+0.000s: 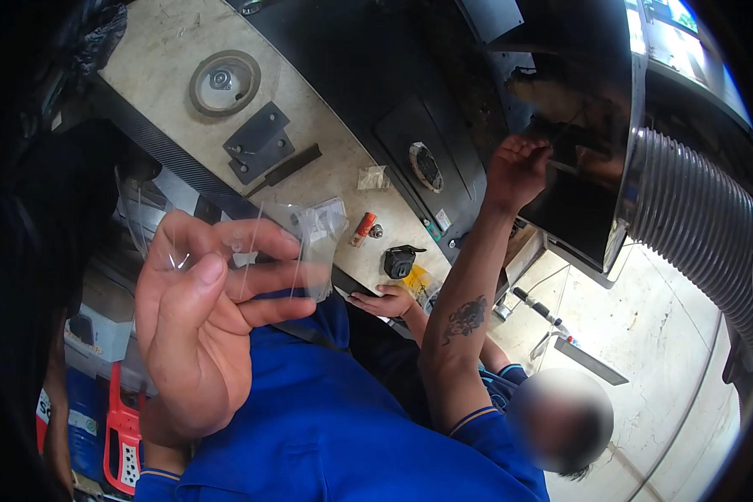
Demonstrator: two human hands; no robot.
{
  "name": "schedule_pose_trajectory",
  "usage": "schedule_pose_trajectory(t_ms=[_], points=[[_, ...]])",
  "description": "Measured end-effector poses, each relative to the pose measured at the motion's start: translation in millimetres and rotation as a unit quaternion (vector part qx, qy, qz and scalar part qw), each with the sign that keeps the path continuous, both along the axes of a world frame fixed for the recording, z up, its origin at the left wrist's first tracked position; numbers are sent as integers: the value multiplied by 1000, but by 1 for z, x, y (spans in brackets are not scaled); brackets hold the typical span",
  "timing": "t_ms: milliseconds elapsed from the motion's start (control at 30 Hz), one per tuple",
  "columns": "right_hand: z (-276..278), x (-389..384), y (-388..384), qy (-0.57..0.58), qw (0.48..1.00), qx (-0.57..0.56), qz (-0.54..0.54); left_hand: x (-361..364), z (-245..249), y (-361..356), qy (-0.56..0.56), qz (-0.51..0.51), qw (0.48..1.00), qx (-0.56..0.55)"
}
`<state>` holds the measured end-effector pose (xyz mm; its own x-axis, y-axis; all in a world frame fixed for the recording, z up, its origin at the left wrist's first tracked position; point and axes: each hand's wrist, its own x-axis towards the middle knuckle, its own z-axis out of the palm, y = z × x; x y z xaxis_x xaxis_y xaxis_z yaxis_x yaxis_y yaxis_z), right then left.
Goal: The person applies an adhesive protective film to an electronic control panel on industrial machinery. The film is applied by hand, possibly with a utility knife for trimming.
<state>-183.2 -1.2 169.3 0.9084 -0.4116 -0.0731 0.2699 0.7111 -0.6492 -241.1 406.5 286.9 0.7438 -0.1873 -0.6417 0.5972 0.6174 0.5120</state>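
My left hand (197, 322) is raised close to the camera, fingers bent around a clear plastic bag (320, 243). The bag is thin and creased, and it spreads out past both sides of the fingers. My right arm stretches up and away to a dark machine opening (565, 213). There my right hand (519, 171) has its fingers curled together at the opening's edge; I cannot tell what they hold.
A worktop carries a tape roll (224, 84), a grey metal plate (259, 142), an orange battery-like cylinder (363, 228) and a black tape measure (400, 262). Another person's hand (383, 301) rests at its edge. A ribbed hose (699, 226) hangs right. A red plastic chair (124, 435) stands lower left.
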Motion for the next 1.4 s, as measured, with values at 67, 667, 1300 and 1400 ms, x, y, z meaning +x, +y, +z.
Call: schedule_pose_trajectory(t_ms=[67, 667, 1300, 1400], points=[[-5, 1, -3, -9, 1000, 17, -1, 1, 0, -1, -2, -1, 1000, -1], [18, 24, 15, -84, 991, 91, 49, 7, 3, -7, -6, -8, 1000, -6], [15, 17, 6, -18, 996, -87, 10, 8, 0, -6, -14, -3, 1000, -6], [16, 16, 6, -1, 994, -105, -17, 8, 0, -6, -12, 0, 1000, -9]])
